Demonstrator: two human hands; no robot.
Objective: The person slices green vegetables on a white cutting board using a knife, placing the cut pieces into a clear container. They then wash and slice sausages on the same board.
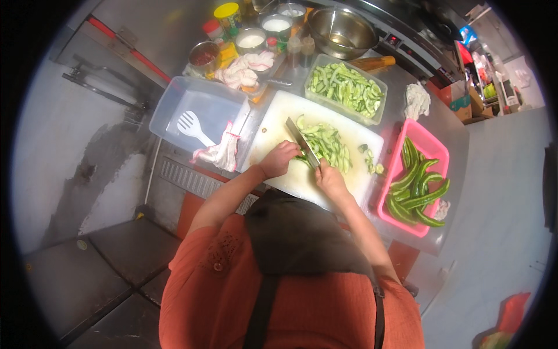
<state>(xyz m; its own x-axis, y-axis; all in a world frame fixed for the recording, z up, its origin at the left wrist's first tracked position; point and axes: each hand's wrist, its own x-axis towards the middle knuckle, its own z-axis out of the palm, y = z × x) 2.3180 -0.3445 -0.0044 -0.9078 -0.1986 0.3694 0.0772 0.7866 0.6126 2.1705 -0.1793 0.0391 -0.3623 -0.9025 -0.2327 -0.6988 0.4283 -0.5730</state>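
Note:
My right hand (331, 178) grips the handle of a kitchen knife (301, 140), its blade slanting across a white cutting board (279, 118). Just left of the blade, the curled fingers of my left hand (281, 159) hold down a green vegetable piece (301, 157), mostly hidden by hand and knife. A heap of pale green slices (327, 141) lies against the blade's right side. Small end trimmings (370, 161) rest near the board's right edge. Behind the board, a clear plastic container (309, 94) is filled with similar slices.
To the right, a pink basket (383, 205) holds several long, striped green vegetables (414, 179). At left, a translucent bin (170, 100) has a white slotted spatula (192, 126) and a cloth glove (224, 150). Steel bowls, including a large one (320, 26), and bottles (307, 46) line the back.

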